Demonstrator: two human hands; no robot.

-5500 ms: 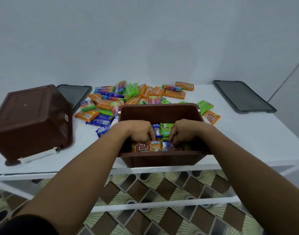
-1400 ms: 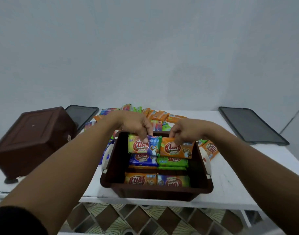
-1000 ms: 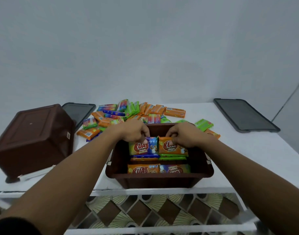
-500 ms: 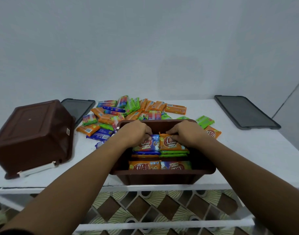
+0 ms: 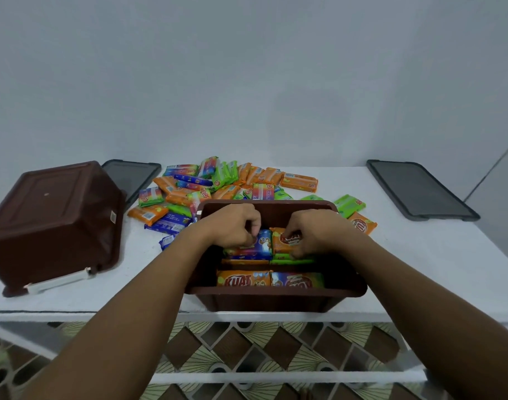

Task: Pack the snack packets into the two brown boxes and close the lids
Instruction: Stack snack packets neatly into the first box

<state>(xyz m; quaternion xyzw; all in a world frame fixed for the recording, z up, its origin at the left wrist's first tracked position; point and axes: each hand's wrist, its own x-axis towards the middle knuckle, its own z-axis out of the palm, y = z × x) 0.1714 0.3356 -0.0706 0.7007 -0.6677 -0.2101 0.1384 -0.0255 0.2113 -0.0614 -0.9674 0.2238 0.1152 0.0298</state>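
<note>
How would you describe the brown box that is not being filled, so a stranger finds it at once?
Start at the white table. At its left end, beside the heap of snack packets, sits the brown box. Unlike the open box in the middle, it is tipped over with its bottom showing.

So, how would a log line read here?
phase: packing | left hand: holds blue packet | right hand: holds orange packet | brown box: partly filled
</note>
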